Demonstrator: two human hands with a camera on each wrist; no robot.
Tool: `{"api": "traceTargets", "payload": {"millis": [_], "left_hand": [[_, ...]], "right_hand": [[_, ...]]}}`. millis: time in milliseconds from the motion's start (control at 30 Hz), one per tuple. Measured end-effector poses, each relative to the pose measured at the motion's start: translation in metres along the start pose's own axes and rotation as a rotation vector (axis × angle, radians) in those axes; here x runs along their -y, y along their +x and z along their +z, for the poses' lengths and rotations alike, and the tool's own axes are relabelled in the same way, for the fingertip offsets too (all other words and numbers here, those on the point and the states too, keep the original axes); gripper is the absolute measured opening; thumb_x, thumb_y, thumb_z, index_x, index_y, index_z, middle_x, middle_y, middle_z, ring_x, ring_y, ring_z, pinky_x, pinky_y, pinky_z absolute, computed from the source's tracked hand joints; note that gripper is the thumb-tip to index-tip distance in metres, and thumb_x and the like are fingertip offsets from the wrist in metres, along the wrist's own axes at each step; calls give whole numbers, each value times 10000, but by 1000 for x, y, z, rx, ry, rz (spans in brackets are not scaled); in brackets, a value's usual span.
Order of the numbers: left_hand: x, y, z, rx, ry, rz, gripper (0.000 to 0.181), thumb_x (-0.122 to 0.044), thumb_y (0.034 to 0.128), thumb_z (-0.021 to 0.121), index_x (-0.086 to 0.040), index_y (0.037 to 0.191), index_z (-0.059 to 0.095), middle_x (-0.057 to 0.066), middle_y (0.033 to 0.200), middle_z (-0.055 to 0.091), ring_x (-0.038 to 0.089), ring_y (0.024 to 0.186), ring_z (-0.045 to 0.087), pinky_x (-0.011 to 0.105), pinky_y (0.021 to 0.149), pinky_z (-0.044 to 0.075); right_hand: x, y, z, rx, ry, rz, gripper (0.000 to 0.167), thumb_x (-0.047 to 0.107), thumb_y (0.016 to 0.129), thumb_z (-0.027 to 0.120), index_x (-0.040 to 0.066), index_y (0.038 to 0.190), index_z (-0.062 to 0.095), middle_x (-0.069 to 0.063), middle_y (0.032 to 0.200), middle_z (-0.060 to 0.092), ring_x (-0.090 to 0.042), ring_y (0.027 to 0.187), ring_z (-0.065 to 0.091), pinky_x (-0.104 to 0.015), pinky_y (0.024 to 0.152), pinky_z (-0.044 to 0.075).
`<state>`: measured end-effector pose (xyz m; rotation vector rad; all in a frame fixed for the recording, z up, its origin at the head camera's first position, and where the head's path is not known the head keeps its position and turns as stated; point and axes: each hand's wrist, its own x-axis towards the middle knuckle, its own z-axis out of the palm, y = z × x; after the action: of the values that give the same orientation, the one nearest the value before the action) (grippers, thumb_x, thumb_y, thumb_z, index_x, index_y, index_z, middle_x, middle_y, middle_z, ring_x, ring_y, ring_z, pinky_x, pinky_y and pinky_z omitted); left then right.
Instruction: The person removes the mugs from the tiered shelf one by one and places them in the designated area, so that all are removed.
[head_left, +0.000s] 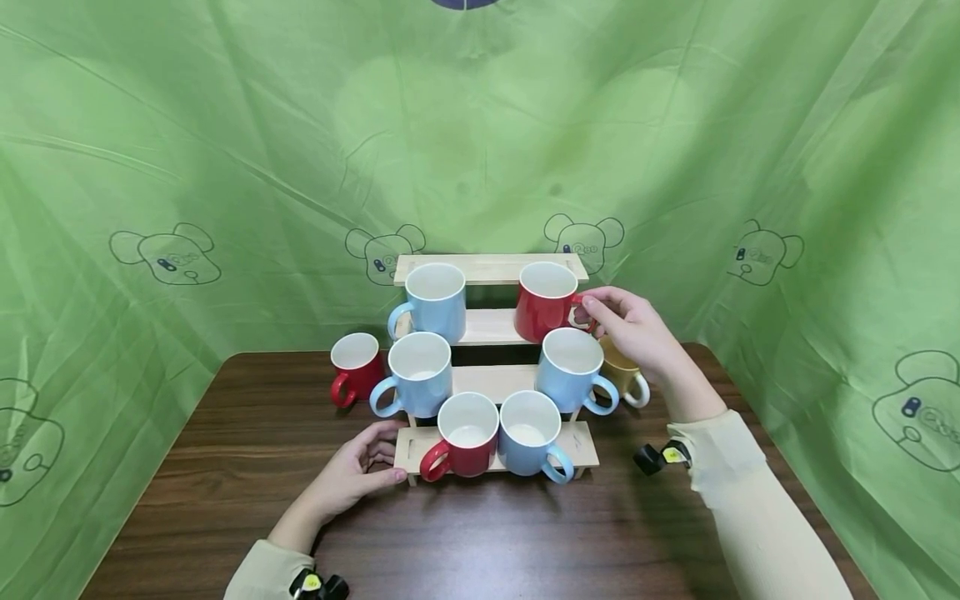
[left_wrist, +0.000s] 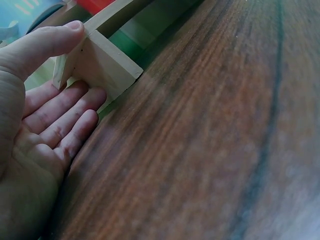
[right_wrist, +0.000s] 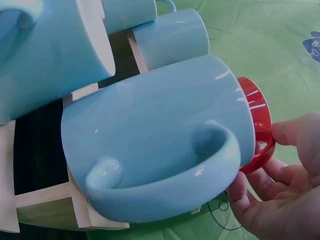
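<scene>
A stepped wooden rack [head_left: 497, 384] stands on the table with mugs on its tiers. My right hand [head_left: 633, 329] pinches the handle of a red mug [head_left: 542, 310] at the right of an upper tier; in the right wrist view a blue mug [right_wrist: 155, 125] hides most of it. My left hand [head_left: 352, 471] grips the rack's lower left corner, its thumb on the front board and its fingers against the end piece [left_wrist: 102, 65]. Beside the red mug on that tier is a blue mug [head_left: 437, 308]. Two blue mugs stand one tier lower, left [head_left: 422, 382] and right [head_left: 564, 375].
On the lowest tier, a red mug [head_left: 468, 442] and a blue mug [head_left: 525, 437] sit side by side. Another red mug [head_left: 356, 367] is on the table left of the rack, and a yellow-brown mug [head_left: 617, 367] is right of it. Green cloth [head_left: 465, 150] hangs behind the table [head_left: 255, 433].
</scene>
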<state>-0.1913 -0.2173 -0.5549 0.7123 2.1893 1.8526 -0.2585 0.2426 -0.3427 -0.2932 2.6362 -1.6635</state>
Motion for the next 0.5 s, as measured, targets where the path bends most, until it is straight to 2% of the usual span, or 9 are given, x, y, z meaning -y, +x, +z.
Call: {"api": "traceTargets", "payload": {"millis": [333, 500], "left_hand": [[0, -1, 0, -5, 0, 0, 669, -15, 943, 842, 1, 1525, 512, 232, 1353, 647, 253, 1079, 740, 283, 906, 603], [0, -1, 0, -4, -5, -1, 670, -6, 941, 840, -1, 1525, 513, 235, 1350, 648, 253, 1080, 740, 282, 905, 602]], "right_hand": [[-8, 2, -1, 21, 16, -49, 422, 299, 1166, 559, -82, 1321, 653, -257, 1226, 709, -190, 987, 665, -286, 897, 557], [-10, 2, -2, 31, 43, -65, 399, 271, 1169, 556, -93, 1297, 659, -255, 1188, 705, -187, 1012, 670, -289, 917, 570]]}}
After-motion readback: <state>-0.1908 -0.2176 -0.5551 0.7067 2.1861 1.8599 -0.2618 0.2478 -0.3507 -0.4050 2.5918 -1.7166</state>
